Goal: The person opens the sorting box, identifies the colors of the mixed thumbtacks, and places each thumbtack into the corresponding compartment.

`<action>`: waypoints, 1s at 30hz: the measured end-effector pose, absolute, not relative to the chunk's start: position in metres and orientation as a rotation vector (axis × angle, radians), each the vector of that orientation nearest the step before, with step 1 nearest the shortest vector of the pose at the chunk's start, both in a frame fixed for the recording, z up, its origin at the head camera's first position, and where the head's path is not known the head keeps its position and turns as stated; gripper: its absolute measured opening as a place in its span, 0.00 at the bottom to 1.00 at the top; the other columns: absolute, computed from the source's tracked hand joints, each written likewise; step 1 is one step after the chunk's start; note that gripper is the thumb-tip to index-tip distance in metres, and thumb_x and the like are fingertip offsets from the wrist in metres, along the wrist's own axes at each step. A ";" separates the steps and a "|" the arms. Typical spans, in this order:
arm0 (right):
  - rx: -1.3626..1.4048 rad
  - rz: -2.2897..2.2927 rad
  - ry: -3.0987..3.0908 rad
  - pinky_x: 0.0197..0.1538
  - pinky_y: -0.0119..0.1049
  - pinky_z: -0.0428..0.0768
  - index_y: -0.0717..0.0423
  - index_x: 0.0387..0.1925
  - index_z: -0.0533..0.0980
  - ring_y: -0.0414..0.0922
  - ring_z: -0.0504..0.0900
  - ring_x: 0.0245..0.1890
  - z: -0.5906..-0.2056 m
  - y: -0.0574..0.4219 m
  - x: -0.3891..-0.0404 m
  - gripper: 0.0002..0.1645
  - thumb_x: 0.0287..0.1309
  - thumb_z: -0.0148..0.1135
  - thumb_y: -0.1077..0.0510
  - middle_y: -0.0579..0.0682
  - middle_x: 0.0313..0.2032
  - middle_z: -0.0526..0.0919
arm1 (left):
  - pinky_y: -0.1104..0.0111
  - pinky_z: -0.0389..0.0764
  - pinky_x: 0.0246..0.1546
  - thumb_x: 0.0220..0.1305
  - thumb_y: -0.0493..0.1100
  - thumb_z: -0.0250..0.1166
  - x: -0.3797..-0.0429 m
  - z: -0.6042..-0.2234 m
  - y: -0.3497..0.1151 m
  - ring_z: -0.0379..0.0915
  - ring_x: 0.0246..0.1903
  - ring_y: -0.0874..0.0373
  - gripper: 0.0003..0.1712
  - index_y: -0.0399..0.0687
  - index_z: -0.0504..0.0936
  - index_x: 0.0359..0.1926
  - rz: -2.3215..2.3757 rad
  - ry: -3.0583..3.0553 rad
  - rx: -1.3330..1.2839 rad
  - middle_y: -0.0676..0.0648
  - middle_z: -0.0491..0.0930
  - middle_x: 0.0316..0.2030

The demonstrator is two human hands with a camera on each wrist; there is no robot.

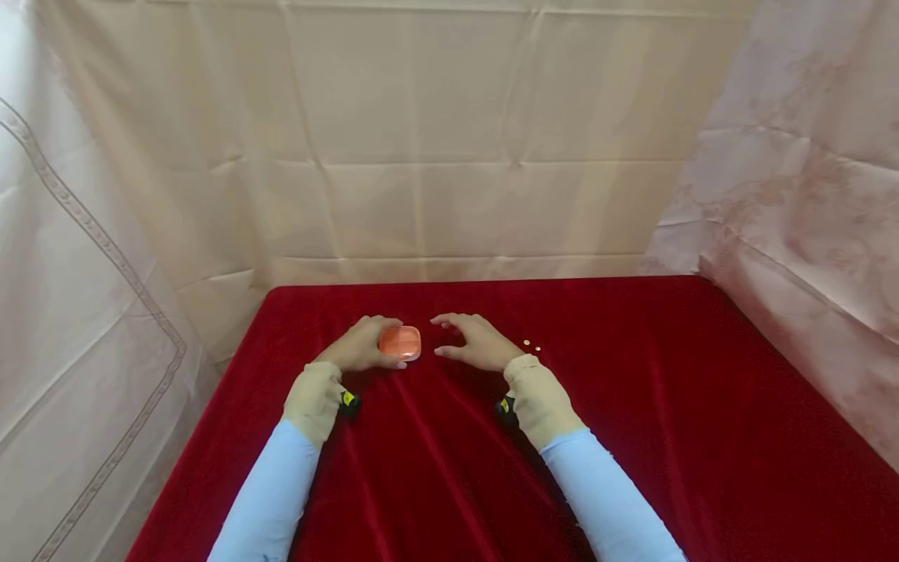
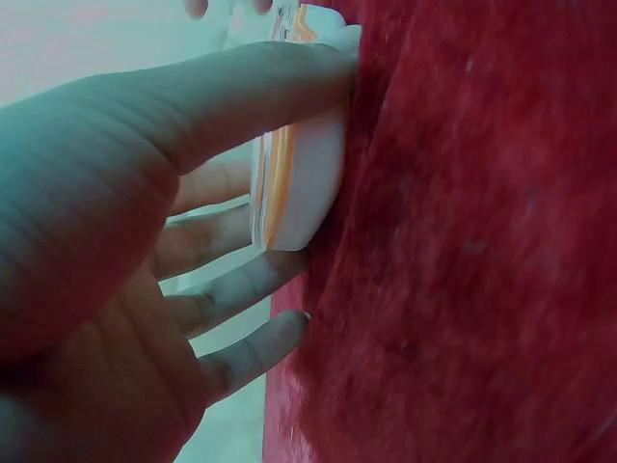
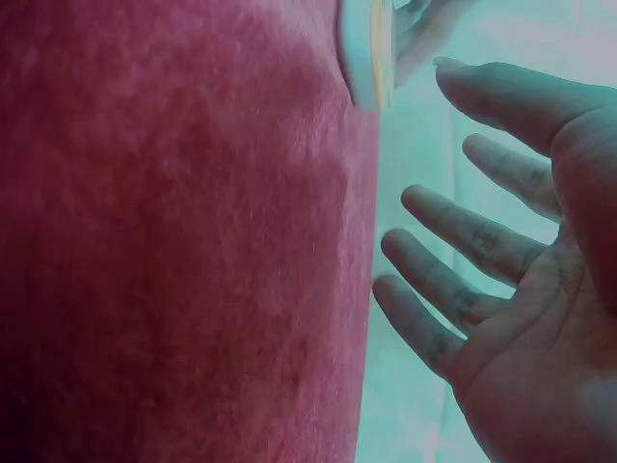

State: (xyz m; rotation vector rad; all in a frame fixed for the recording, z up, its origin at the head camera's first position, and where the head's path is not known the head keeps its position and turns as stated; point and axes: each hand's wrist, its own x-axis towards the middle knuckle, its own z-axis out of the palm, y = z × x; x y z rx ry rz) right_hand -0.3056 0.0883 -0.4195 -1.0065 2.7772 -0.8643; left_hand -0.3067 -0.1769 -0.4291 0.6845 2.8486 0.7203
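A small square box (image 1: 400,343) with rounded corners, an orange top and a white lower body sits on the red cloth. My left hand (image 1: 360,345) grips it from the left, thumb along the near side and fingers round the far side. In the left wrist view, the box (image 2: 313,183) shows an orange band under a clear rim. Apart from the box, to its right, my right hand (image 1: 483,342) holds nothing, its thumb and fingers spread. The right wrist view catches the box's edge (image 3: 366,53) beyond those fingertips.
Two tiny pale-gold round pieces (image 1: 527,343) lie on the cloth just right of my right hand. The red velvet cloth (image 1: 435,476) covers the table, with a few creases. Beige curtains (image 1: 463,140) hang behind it, and pale drapes (image 1: 808,195) flank the sides.
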 end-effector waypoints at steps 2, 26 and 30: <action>-1.013 -0.904 2.742 0.57 0.41 0.70 0.53 0.67 0.68 0.49 0.74 0.58 -0.418 0.088 -0.302 0.35 0.62 0.65 0.48 0.53 0.62 0.74 | 0.59 0.71 0.52 0.50 0.57 0.74 -0.304 -0.429 -0.173 0.64 0.56 0.49 0.47 0.42 0.69 0.67 0.749 2.843 0.706 0.43 0.73 0.58; -1.027 -0.966 2.607 0.36 0.34 0.76 0.49 0.44 0.73 0.43 0.79 0.34 -0.422 0.116 -0.296 0.26 0.46 0.76 0.47 0.48 0.36 0.79 | 0.71 0.75 0.40 0.55 0.54 0.72 -0.285 -0.422 -0.122 0.74 0.39 0.61 0.40 0.38 0.71 0.64 0.844 2.650 1.009 0.52 0.78 0.46; -0.996 -0.920 2.541 0.35 0.34 0.76 0.48 0.46 0.73 0.44 0.78 0.33 -0.415 0.125 -0.292 0.28 0.46 0.76 0.46 0.47 0.39 0.78 | 0.72 0.75 0.32 0.55 0.54 0.72 -0.280 -0.425 -0.115 0.73 0.32 0.61 0.37 0.40 0.74 0.62 0.860 2.608 1.028 0.51 0.77 0.38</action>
